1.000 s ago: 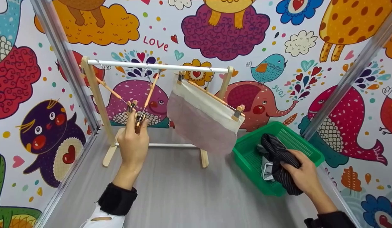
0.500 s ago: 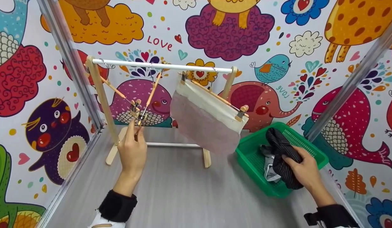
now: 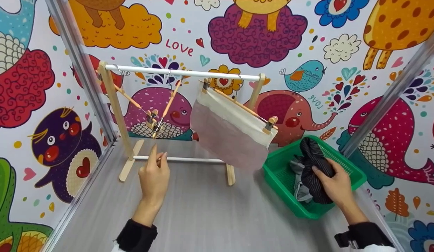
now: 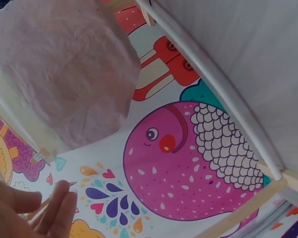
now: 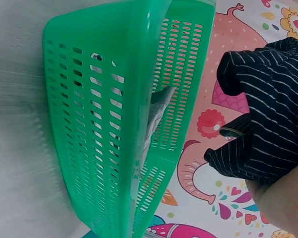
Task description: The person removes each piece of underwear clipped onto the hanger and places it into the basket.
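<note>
**Striped Cloth at Basket; Hangers on Rack**

Near right, the right grip [image 3: 337, 183] is grasping the striped cloth [image 3: 316, 171] over the green basket [image 3: 285, 191], where grey cloth [image 3: 301, 193] is lying. Near left, the left grip [image 3: 154, 178] is hovering released, just beside the middle hanger [image 3: 172, 99]. Caution: loose folds could be snagging grey cloth during lifting; crowded clips [image 3: 152, 118] could be tangling if bumped.

Count: one striped cloth; grey pieces, unclear; one basket. Far, one rack [image 3: 202, 74] is bearing three hangers, the right hanger [image 3: 243, 106] carrying one pale cloth [image 3: 231, 134].

On worktop [image 3: 202, 220]: rack [image 3: 199, 74] left, basket [image 3: 283, 189] right. Hanging on rack: hangers [image 3: 171, 100] left, cloth [image 3: 231, 136] right. Over basket: garment [image 3: 312, 171] in right hand [image 3: 339, 185].
</note>
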The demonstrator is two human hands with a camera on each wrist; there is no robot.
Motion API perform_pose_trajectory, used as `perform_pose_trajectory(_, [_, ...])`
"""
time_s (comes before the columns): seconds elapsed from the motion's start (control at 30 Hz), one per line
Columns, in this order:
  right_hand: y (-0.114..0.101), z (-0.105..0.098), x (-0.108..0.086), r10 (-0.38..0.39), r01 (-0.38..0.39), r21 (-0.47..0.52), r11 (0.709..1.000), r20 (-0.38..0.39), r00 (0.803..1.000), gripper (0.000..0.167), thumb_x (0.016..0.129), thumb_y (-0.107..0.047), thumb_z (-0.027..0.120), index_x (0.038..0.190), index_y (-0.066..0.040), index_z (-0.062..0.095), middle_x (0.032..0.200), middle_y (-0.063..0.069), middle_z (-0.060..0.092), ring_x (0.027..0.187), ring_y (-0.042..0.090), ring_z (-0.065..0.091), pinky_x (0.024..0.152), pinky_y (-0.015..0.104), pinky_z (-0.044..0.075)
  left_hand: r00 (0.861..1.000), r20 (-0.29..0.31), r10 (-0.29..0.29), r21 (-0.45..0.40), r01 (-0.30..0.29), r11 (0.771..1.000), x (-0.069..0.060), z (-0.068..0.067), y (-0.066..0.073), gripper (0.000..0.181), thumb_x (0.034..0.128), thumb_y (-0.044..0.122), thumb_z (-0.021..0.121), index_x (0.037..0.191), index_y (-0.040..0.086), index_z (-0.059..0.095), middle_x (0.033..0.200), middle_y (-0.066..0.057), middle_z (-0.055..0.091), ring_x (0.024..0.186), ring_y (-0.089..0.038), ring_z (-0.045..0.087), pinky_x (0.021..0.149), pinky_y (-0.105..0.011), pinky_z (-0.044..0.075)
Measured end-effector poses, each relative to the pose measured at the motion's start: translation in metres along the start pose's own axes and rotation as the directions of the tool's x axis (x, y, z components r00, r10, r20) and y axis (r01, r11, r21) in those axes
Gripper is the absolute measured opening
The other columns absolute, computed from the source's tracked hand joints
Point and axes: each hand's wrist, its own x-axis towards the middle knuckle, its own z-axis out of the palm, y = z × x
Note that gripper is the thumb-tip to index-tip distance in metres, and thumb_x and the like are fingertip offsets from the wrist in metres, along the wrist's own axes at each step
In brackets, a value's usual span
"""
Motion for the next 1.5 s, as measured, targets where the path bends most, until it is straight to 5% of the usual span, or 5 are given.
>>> perform_pose_trajectory(0.5, [0.014,0.013,0.018,-0.003,0.003,-0.015,1.000,-0.021,1.000,0.075,0.102,-0.045,0.068,0.152,0.006,0.045,0.150,0.033,0.046,0.137,0.050,0.044,0.110,0.063,0.037,0.999,0.051,0.015,0.032,-0.017,0.999,-0.029,-0.001,-0.010,0.028,0.0902,-0.003,0.078,0.115,-0.014,0.071,0.090,-0.025,0.076,0.068,-0.034,0.075,0.056,-0.050,0.060])
perform_pose_trajectory(0.63, [0.017,0.015,0.018,-0.018,0.018,-0.021,1.000,-0.027,0.999,0.063,0.106,-0.038,0.063,0.150,0.005,0.049,0.146,0.030,0.050,0.133,0.045,0.052,0.098,0.030,0.049,0.997,0.075,0.017,0.046,-0.020,0.999,-0.034,-0.002,-0.013,0.024,0.0901,-0.002,0.079,0.111,-0.012,0.072,0.087,-0.023,0.076,0.066,-0.032,0.074,0.055,-0.048,0.059])
perform_pose_trajectory(0.77, [0.016,0.017,0.015,-0.024,0.024,-0.009,1.000,-0.010,1.000,0.058,0.108,-0.035,0.059,0.149,0.005,0.049,0.142,0.029,0.052,0.128,0.044,0.056,0.076,0.005,0.040,0.996,0.085,0.000,0.048,-0.004,0.999,-0.038,-0.003,-0.014,0.024,0.0908,0.001,0.079,0.110,-0.011,0.073,0.086,-0.022,0.076,0.066,-0.031,0.074,0.055,-0.047,0.059])
perform_pose_trajectory(1.27, [-0.020,0.028,0.013,-0.151,0.150,0.030,0.988,0.046,0.987,0.053,0.108,-0.034,0.060,0.146,0.002,0.054,0.140,0.022,0.057,0.124,0.036,0.059,0.084,0.005,0.039,0.995,0.103,0.009,0.049,-0.014,0.999,-0.047,-0.008,-0.015,0.023,0.0908,0.000,0.079,0.109,-0.011,0.073,0.083,-0.022,0.075,0.063,-0.030,0.072,0.053,-0.045,0.058])
perform_pose_trajectory(1.5, [-0.047,0.039,0.010,-0.205,0.202,0.093,0.975,0.027,0.978,0.044,0.107,-0.024,0.063,0.143,0.001,0.058,0.135,0.017,0.061,0.110,0.003,0.059,0.083,0.008,0.046,0.994,0.111,0.012,0.055,-0.018,0.998,-0.049,-0.009,-0.016,0.022,0.0903,-0.001,0.079,0.109,-0.013,0.073,0.083,-0.022,0.074,0.061,-0.028,0.071,0.050,-0.043,0.057])
